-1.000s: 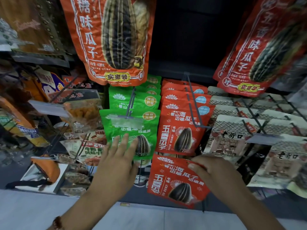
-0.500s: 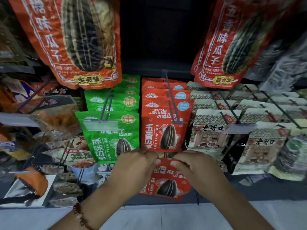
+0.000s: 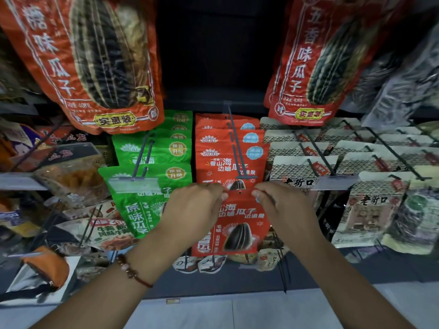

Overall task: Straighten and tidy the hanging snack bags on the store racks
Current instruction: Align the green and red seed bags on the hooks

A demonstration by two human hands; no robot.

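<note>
A small red sunflower-seed bag (image 3: 240, 226) is held upright by its top corners, just below the tip of the metal peg (image 3: 235, 138) that carries a row of matching red bags (image 3: 228, 160). My left hand (image 3: 192, 212) pinches the bag's top left corner and my right hand (image 3: 282, 210) pinches its top right corner. Green bags (image 3: 152, 176) of the same brand hang on the peg to the left. Beige bags (image 3: 299, 167) with roof-tile print hang on pegs to the right.
Two large orange-red seed bags (image 3: 95, 60) (image 3: 327, 58) hang overhead on either side. Clear price-tag holders (image 3: 135, 185) (image 3: 332, 182) stick out at peg ends. More snack packs (image 3: 111, 233) hang lower left. A pale floor (image 3: 213, 312) lies below.
My left hand left the green bag and joined the right on the red bag. Both hands raised it from low and tilted to upright under the red row's peg.
</note>
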